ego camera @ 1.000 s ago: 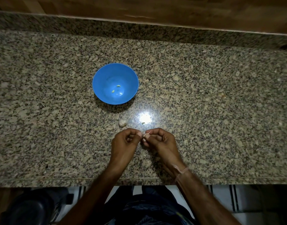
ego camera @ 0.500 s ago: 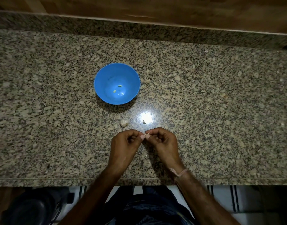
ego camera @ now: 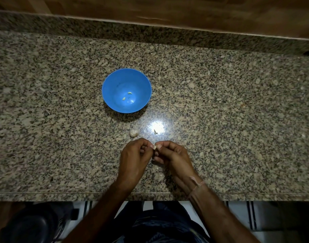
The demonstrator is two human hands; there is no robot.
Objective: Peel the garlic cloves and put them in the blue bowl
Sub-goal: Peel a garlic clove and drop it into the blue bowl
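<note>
A blue bowl (ego camera: pixel 115 104) stands on the granite counter with two small peeled garlic cloves (ego camera: pixel 129 92) lying in its bottom. Nearer to me, a small pale garlic clove (ego camera: pixel 155 147) is pinched between the fingertips of my left hand (ego camera: pixel 134 158) and my right hand (ego camera: pixel 174 156), just above the counter. Both hands have curled fingers and meet at the clove. An unpeeled piece of garlic (ego camera: pixel 133 132) lies on the counter between the bowl and my hands.
A tiny scrap of peel (ego camera: pixel 155 131) lies in the bright light reflection on the granite counter (ego camera: pixel 229 120). A raised granite ledge and wooden panel run along the back. The counter's front edge is just below my wrists.
My hands have stayed in place over the counter, with only small finger movements on the clove. The bowl and loose garlic have not moved.
</note>
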